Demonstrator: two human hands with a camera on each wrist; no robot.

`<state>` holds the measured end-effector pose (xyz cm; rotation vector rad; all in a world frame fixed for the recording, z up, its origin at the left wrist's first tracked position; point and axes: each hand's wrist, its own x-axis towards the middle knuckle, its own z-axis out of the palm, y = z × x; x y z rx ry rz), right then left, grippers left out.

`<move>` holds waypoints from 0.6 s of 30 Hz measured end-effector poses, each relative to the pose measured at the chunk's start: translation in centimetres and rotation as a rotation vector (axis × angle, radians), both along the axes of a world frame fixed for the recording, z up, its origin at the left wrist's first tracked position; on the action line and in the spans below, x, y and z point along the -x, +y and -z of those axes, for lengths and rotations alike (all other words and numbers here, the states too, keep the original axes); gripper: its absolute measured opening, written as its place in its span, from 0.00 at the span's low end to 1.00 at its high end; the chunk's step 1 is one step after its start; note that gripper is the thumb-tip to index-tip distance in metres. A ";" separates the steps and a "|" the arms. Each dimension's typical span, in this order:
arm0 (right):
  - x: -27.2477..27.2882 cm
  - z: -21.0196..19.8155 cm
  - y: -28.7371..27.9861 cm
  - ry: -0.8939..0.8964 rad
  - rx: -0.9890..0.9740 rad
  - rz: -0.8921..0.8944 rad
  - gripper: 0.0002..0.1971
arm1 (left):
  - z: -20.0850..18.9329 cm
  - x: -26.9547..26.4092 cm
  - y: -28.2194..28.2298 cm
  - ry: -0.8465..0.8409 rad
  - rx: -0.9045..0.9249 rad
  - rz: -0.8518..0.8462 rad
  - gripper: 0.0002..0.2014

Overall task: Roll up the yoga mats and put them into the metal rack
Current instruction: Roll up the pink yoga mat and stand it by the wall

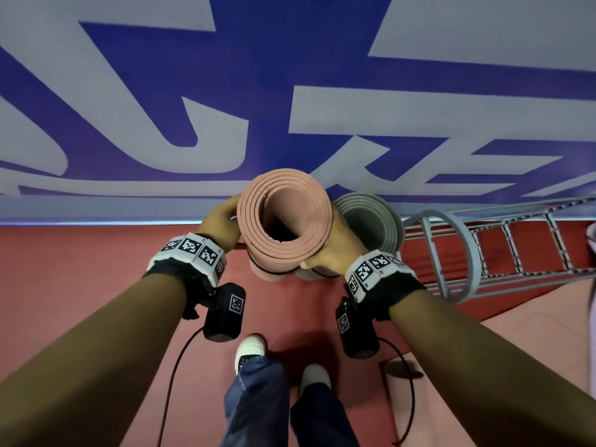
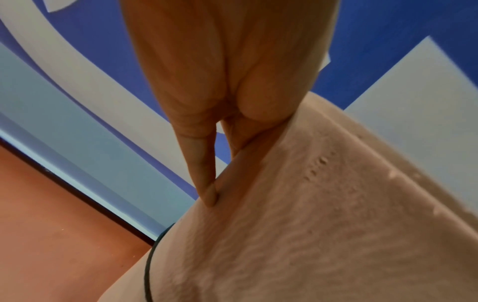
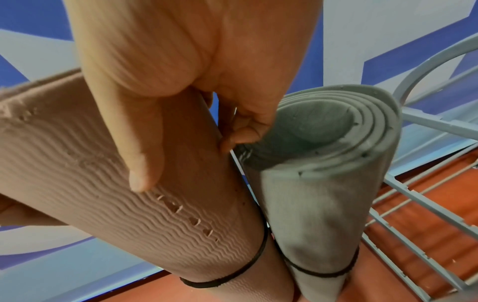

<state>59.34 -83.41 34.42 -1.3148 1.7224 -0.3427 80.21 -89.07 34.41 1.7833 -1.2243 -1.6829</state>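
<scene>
Fingers [image 2: 207,163] on my left hand [image 1: 222,221] are lying straight and flat against the side of the pink mat [image 1: 283,221], pressing rather than curling, at least as far as the left wrist view lets me tell, since the tips past the roll's curve are hidden. Moving right, the pink mat is standing upright on end on the red floor [image 1: 96,317], rolled and cinched low down with a black band [image 3: 232,273]. My right hand [image 1: 325,250] is wrapping its far side, thumb [image 3: 145,159] laid on the ribbed face and fingers tucking into the gap next to the grey mat [image 1: 374,224]. That one is also rolled, banded and upright, touching the pink one. Further right the metal rack [image 1: 483,250] is lying just beside the grey roll, with nothing in it that I can see.

I'm guessing this foam is light and squashy but grippy, with those wavy ribs helping. I'd be holding it mid-roll from both sides; squeezing near the open top would just be crushing the coil.

Only the head view is showing both hands and the hollow core. Only the right wrist view is showing the tear marks in the pink surface and both bands properly.
</scene>
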 end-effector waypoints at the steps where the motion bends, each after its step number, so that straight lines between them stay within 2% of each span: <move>1: -0.1 0.0 -0.2 0.046 0.008 -0.033 0.60 | 0.2 -0.1 -0.1 0.004 -0.019 -0.011 0.27; 4: -0.4 0.1 -0.9 0.232 0.020 -0.197 0.54 | 1.1 -0.3 -0.4 -0.022 -0.052 -0.014 0.27; 7: -0.4 1.1 -1.1 0.266 -0.020 -0.256 0.49 | 2.4 -0.7 -0.7 -0.086 -0.090 0.029 0.35; 11: -0.9 2.5 -1.1 0.189 -0.062 -0.155 0.57 | 3.1 -0.6 -0.4 -0.139 -0.087 0.226 0.39; 15: -0.8 2.9 -1.9 0.198 -0.086 -0.111 0.51 | 3.0 0.1 -0.7 -0.175 -0.111 0.229 0.29; 18: -0.5 3.1 -2.2 0.199 -0.100 -0.113 0.49 | 2.8 0.5 -0.9 -0.297 -0.092 0.294 0.23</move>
